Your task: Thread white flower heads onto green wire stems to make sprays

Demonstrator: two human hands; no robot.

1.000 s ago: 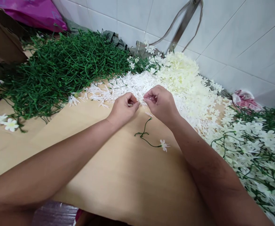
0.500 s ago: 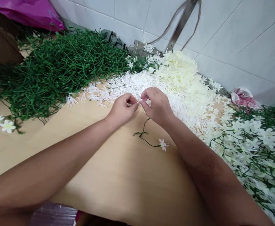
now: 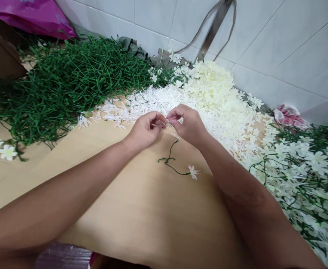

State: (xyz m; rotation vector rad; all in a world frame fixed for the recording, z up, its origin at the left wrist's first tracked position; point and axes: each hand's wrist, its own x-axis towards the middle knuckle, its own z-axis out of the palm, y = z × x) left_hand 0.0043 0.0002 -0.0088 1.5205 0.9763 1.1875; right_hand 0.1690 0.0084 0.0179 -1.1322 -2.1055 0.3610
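Observation:
My left hand [image 3: 147,129] and my right hand [image 3: 188,123] meet above the cardboard, thumbs and fingertips pinched together. Between the fingertips runs a thin white artificial stamen [image 3: 167,121], partly covered by the fingers. Some white strands [image 3: 175,136] show just under my right hand. Below the hands lies a branched green plastic stem [image 3: 169,161] with one white artificial flower [image 3: 193,172] on its right-hand tip. Just behind my fingers spreads a heap of loose white stamens [image 3: 161,98].
A large heap of green stems [image 3: 82,71] lies at the back left, pale yellow-white petals [image 3: 214,87] at the back right. Flowers on stems [image 3: 318,175] pile up on the right. Brown cardboard [image 3: 130,209] covers the surface. Behind stands a tiled wall [image 3: 264,45]; a pink bag [image 3: 37,16] is far left.
My hands stay in nearly the same place, the fingertips shifting slightly. More of the white stamen shows between them, and white strands now appear under my right hand.

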